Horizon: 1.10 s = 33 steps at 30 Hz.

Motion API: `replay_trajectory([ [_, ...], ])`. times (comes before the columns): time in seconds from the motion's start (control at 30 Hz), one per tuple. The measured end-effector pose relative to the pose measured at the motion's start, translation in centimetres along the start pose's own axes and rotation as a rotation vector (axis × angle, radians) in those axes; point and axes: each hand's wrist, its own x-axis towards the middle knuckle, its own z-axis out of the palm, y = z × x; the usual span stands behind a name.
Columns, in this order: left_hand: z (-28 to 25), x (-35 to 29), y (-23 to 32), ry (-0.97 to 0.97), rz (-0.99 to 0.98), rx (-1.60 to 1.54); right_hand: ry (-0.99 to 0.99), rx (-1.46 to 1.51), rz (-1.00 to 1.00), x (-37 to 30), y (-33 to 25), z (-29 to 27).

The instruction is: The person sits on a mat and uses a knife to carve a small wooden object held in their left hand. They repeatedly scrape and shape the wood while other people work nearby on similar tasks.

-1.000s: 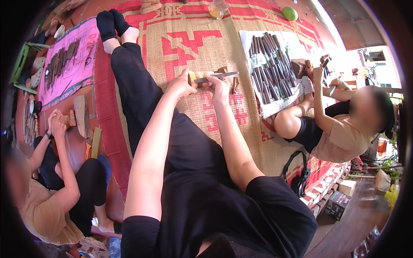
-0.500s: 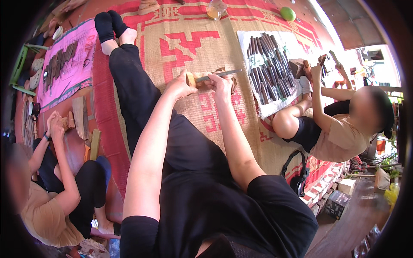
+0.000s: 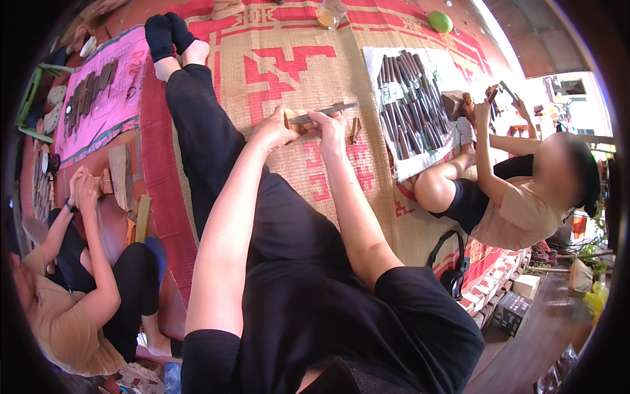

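Note:
My left hand (image 3: 274, 128) is closed around a small light-brown wood piece (image 3: 289, 115) above the woven mat. In my right hand (image 3: 329, 128), fingers pinch a narrow, flat grey metal tool (image 3: 317, 115), which looks like a chisel or a file. Its left end lies over the wood, and its other end sticks out to the right past my fingers. The wood's exact shape is partly hidden by both hands. Just right of my right hand, a brown wood scrap (image 3: 356, 130) rests on the mat.
A white cloth (image 3: 371, 59) bears several dark-handled tools at right. Several more lie on a pink sheet (image 3: 134, 59) at far left. Co-workers sit at left (image 3: 85, 302) and right (image 3: 518, 203). A glass (image 3: 330, 14) and green fruit (image 3: 440, 21) stand at the back; a black strap (image 3: 453, 262) lies nearer.
The metal tool has slid left across the wood piece, and my right hand has shifted slightly left with it. My left hand stays nearly in place.

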Motion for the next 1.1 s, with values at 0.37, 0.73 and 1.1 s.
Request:
replay_trajectory([
  [0.37,-0.5,-0.6,0.4,-0.003,0.008,-0.025,-0.004,-0.025,0.036,0.6,0.3,-0.4],
  [0.73,-0.2,-0.4,0.1,-0.018,0.12,-0.234,0.051,0.05,0.051,0.6,0.6,-0.9],
  [1.1,-1.2,-1.2,1.0,-0.061,0.079,-0.237,0.064,-0.025,-0.017,0.6,0.7,-1.5],
])
